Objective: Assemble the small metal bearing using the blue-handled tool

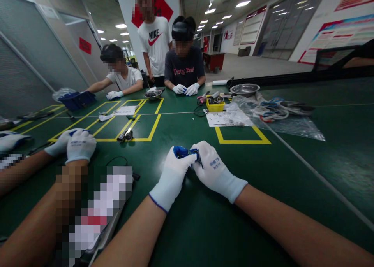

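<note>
Both of my hands wear white gloves with blue palms and meet just above the green table, in the middle of the view. My left hand (pixel 174 169) is closed, its thumb and fingertips pressed toward the right. My right hand (pixel 212 169) is closed too, with its fingers curled around the same spot. Between the fingertips sits a small dark part (pixel 198 156) with a curved edge. Most of it is hidden by the gloves, so its kind cannot be made out.
Yellow tape frames mark the green table (pixel 280 185). Ahead right are a yellow bin (pixel 215 106) of parts, papers, a plastic bag (pixel 304 127) and a metal bowl (pixel 244 88). Metal cylinders (pixel 125 136) lie ahead left. A co-worker's gloved hands (pixel 80 145) are at left; other people are across the table.
</note>
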{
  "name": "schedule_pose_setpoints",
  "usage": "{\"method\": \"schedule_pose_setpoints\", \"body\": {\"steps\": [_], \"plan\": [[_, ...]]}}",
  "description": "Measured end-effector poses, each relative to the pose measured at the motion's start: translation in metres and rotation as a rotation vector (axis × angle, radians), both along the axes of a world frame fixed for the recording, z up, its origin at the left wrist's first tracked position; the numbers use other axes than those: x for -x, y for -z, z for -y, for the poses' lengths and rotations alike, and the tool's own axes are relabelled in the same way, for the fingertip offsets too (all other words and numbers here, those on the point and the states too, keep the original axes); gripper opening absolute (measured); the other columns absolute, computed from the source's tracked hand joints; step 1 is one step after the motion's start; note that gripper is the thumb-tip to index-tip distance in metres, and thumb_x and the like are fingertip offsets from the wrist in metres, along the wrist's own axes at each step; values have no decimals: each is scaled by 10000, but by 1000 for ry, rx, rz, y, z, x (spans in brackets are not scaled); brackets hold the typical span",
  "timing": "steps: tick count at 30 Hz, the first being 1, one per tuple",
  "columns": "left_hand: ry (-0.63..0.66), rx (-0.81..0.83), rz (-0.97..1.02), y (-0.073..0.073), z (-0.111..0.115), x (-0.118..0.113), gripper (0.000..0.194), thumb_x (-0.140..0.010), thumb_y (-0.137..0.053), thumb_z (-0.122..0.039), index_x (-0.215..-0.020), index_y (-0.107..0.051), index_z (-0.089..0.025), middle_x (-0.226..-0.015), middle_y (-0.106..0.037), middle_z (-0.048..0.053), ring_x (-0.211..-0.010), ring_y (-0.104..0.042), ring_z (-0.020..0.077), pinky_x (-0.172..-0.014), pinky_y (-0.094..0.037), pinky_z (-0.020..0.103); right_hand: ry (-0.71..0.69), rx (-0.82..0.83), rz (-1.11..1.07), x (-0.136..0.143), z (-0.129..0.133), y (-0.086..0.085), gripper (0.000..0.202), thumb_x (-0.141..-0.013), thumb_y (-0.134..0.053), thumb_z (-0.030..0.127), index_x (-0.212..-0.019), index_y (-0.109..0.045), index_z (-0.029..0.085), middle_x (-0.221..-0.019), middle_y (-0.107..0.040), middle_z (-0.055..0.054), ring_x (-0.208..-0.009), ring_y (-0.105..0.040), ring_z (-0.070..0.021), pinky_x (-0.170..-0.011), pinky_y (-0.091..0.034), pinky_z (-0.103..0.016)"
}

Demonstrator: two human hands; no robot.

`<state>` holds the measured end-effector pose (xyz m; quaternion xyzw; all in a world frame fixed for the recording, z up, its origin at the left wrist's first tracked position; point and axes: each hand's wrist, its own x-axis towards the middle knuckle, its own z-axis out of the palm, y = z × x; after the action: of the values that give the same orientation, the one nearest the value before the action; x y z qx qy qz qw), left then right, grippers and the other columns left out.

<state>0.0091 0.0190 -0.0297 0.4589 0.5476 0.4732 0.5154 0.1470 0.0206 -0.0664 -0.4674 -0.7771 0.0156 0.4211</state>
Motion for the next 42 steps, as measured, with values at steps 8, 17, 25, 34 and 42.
{"method": "schedule_pose_setpoints", "body": {"steps": [8,17,25,34,42], "plan": [[80,-17,115,-2,1,-1,267,-687,-793,-201,-828,-567,-195,-782,-622,-16,-760,-627,165,-748,-527,307,-150,106,-172,0,4,-9,194,-875,-524,98,-1010,-502,236,-967,-586,-71,-902,-615,-254,-804,-525,-409],[138,-15,112,-3,3,0,279,-683,-779,-252,-816,-538,-206,-786,-603,-24,-753,-622,160,-728,-510,294,-216,130,-224,1,9,-14,216,-864,-526,68,-1001,-506,234,-950,-602,-56,-881,-624,-235,-779,-533,-383],[141,17,264,-2,2,-1,256,-655,-786,-236,-792,-574,-197,-759,-615,-15,-716,-618,156,-672,-510,274,-208,196,-273,1,9,-13,195,-864,-545,112,-1017,-524,233,-943,-615,-53,-875,-633,-229,-803,-548,-387],[241,-215,223,-7,1,1,385,-653,-775,-148,-1028,-690,-178,-1007,-733,58,-983,-704,239,-882,-575,363,-27,126,-412,-1,11,-4,699,-891,-598,253,-1538,-334,243,-1308,-608,-142,-1145,-649,-310,-1021,-550,-549],[243,-262,-36,-7,4,-3,496,-679,-811,-71,-1148,-701,-190,-1191,-720,86,-1138,-708,278,-1066,-537,450,-36,64,-348,-1,7,6,966,-855,-620,231,-1662,-90,258,-1403,-522,-179,-1222,-615,-339,-1049,-539,-586]]}}
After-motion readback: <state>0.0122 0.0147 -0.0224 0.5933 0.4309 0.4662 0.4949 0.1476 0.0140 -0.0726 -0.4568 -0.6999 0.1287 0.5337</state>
